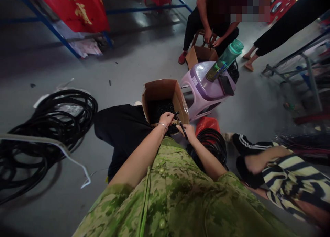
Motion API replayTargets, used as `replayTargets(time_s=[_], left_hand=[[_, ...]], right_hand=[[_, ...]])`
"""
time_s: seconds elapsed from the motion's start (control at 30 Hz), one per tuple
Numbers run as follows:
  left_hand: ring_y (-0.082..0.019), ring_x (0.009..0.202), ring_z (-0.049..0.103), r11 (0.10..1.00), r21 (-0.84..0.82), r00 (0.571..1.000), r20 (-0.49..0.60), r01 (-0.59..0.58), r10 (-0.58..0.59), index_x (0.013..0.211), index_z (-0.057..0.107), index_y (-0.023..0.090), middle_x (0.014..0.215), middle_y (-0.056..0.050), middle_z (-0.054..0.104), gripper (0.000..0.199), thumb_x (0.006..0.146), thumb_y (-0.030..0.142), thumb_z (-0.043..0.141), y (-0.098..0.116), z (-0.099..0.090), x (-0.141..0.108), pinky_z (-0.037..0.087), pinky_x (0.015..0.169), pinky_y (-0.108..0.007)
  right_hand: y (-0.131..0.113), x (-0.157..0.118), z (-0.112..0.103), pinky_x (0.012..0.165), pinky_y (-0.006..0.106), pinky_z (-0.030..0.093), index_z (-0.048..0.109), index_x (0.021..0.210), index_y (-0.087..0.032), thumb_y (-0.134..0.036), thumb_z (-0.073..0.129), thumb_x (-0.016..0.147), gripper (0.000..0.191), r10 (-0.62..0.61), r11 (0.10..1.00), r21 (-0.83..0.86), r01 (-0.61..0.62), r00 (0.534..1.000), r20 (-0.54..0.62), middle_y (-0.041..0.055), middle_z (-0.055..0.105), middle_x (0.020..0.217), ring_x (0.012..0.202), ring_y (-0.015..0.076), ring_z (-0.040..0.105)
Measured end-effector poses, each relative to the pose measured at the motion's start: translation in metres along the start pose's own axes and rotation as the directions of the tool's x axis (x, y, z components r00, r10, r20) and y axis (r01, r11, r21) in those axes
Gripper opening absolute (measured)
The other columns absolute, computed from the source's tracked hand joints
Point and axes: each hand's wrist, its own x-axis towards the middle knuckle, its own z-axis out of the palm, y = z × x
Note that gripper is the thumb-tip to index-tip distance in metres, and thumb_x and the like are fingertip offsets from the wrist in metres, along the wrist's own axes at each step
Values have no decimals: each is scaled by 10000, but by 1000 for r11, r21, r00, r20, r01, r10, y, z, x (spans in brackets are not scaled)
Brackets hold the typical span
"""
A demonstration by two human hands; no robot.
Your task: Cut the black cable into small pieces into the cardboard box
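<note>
My left hand (167, 119) is over the open cardboard box (159, 87), its fingertips closed in a pinch at a short black piece (176, 113). My right hand (187, 131) wraps around a slim black-handled tool (183, 130), which looks like scissors or pliers. The tool's upper end meets the black piece right beside my left fingertips. Many small black pieces (165, 107) lie in the bottom of the box, which stands between my knees. The exact shape of the tool's jaws is too small to make out.
Coils of black hose (69, 104) lie on the floor at left, another coil (211, 144) at right by a red bag (207, 123). A purple stool (203, 87) carries a green bottle (228, 58) and a dark phone-like object (226, 85). Other people sit ahead and at right.
</note>
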Motion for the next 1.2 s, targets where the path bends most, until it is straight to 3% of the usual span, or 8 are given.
replayTargets(time_s=[0.2, 0.33, 0.47, 0.63, 0.8, 1.0, 1.2], left_hand=[[-53, 369, 375, 995, 79, 997, -36, -64, 67, 709, 561, 158, 481, 57, 517, 91, 797, 177, 575, -1, -3, 3, 282, 414, -171], [-52, 369, 366, 984, 117, 991, 41, -135, 131, 688, 568, 160, 467, 61, 515, 90, 773, 166, 596, -2, -4, 2, 280, 420, -173], [-56, 362, 361, 980, 130, 985, 101, -151, 138, 685, 558, 161, 456, 62, 505, 111, 791, 138, 578, 1, -5, -1, 270, 416, -182], [-56, 358, 375, 985, 115, 984, 138, -130, 114, 691, 546, 159, 445, 64, 493, 123, 802, 121, 582, 4, -5, -3, 270, 414, -179], [-50, 347, 369, 989, 83, 987, 114, -119, 109, 682, 530, 160, 446, 66, 490, 140, 806, 126, 587, 2, -5, 0, 278, 408, -176], [-50, 366, 385, 993, 84, 996, 26, -85, 83, 672, 536, 156, 478, 56, 512, 140, 792, 168, 609, -3, -4, 6, 297, 420, -177], [-52, 376, 382, 985, 161, 998, -29, -58, 64, 625, 535, 153, 469, 42, 510, 195, 815, 172, 573, -7, -3, 10, 292, 425, -176]], right_hand=[[-3, 4, -3, 496, 199, 403, 647, 632, -165, -707, 506, 811, 588, 38, 994, 101, -51, 991, 126, 6, 574, 491, 468, 126, 581], [-3, 15, -11, 477, 195, 423, 675, 748, -151, -680, 540, 817, 550, 20, 965, 249, -83, 969, 245, 27, 649, 619, 473, 110, 580], [-3, 23, -19, 491, 193, 424, 685, 780, -142, -677, 531, 828, 559, -39, 958, 283, -43, 960, 278, 30, 640, 612, 520, 111, 570], [3, 23, -14, 446, 197, 406, 656, 742, -138, -683, 547, 807, 559, -23, 936, 346, -69, 967, 254, 20, 608, 575, 469, 104, 534], [8, 16, -6, 420, 212, 392, 599, 589, -155, -690, 537, 792, 576, -15, 963, 269, -26, 989, 149, -1, 526, 450, 386, 115, 509], [6, 8, 0, 471, 201, 361, 561, 502, -168, -690, 536, 785, 594, -69, 989, 130, 67, 998, 13, 2, 488, 398, 469, 136, 554], [5, 4, 8, 529, 210, 380, 618, 539, -163, -695, 525, 799, 600, -73, 997, 32, 73, 997, 13, 18, 520, 411, 559, 161, 599]])
